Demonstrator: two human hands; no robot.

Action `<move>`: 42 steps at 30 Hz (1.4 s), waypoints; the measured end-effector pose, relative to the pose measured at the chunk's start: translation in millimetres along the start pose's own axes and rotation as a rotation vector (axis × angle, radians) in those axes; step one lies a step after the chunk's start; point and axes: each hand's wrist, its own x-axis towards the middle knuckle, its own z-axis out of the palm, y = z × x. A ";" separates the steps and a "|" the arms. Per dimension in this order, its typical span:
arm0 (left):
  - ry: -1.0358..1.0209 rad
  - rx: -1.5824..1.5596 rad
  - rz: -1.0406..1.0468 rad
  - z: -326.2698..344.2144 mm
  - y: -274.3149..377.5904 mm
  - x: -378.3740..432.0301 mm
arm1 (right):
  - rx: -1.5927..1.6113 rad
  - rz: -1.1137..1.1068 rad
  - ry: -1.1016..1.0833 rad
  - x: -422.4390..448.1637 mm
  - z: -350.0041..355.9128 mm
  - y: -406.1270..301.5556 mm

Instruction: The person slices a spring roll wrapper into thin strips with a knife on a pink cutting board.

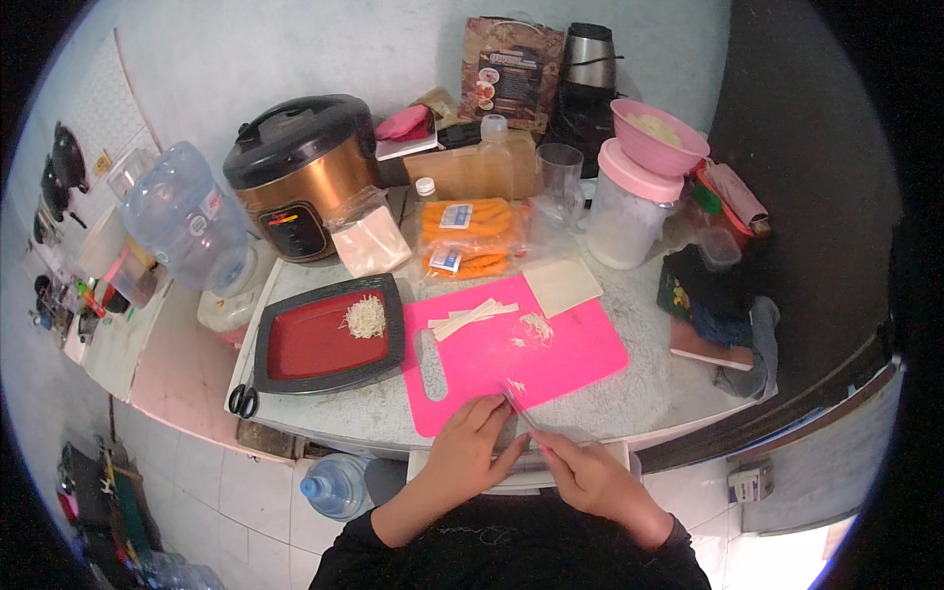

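My right hand [586, 472] grips a knife [522, 411] with a pinkish handle, its blade angled over the near edge of a pink cutting board [479, 376]. Beside the blade, my left hand [468, 442] rests with bent fingers on the board's edge; whatever lies beneath them is hidden. Thin pale shreds [516, 386] lie just past the knife tip, and a larger heap of shreds [537, 328] sits farther back. Several flat pale strips [472, 319] are stacked crosswise near the board's slot handle. A square pale wrapper sheet [564, 286] overlaps the far right corner.
Left of the board stands a dark-rimmed red tray [317, 339] holding a mound of shreds [366, 317]. Black-handled scissors [243, 400] lie at the table's left edge. Behind are a rice cooker [302, 177], packaged orange sausages [468, 228] and a pink-lidded jar [630, 206] under a pink bowl [656, 151].
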 end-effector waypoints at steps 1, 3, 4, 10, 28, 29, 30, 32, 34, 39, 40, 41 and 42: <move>-0.001 -0.003 0.000 0.4 -0.3 0.1 | 0.005 -0.008 0.003 0.6 1.6 1.5; -0.004 -0.006 -0.007 -0.2 -0.5 0.1 | -0.067 0.071 -0.061 4.2 1.7 0.2; -0.007 -0.009 -0.011 -0.5 -0.3 0.3 | -0.103 0.111 -0.092 5.3 1.8 -0.5; -0.003 -0.002 -0.006 -1.3 1.7 1.3 | -0.046 0.109 -0.084 0.7 0.8 1.8; -0.016 0.000 -0.059 -2.3 2.4 -0.2 | -0.024 0.121 -0.074 -8.4 -11.3 -11.0; -0.020 -0.002 -0.064 -2.4 2.7 0.1 | -0.034 0.064 -0.046 -6.7 -7.9 -7.5; -0.023 0.001 -0.061 -2.1 2.5 0.2 | -0.044 0.007 -0.019 -4.1 -3.0 -2.4; -0.028 0.009 -0.055 -2.3 2.3 -0.2 | -0.069 -0.016 -0.027 -0.5 0.8 3.2; -0.020 0.009 -0.033 -1.0 1.1 -0.6 | -0.103 0.052 -0.097 3.4 1.0 5.0; -0.013 0.005 -0.003 -2.8 0.5 0.7 | -0.092 0.060 -0.077 4.0 5.3 7.8; -0.014 0.001 -0.002 -3.5 1.3 1.4 | -0.075 0.054 -0.067 3.4 4.9 7.4; -0.014 -0.002 -0.003 -3.9 1.4 1.4 | -0.061 0.048 -0.068 2.1 3.5 7.4; -0.010 -0.005 -0.009 -3.3 0.9 0.9 | -0.047 0.042 -0.070 -0.4 0.6 7.2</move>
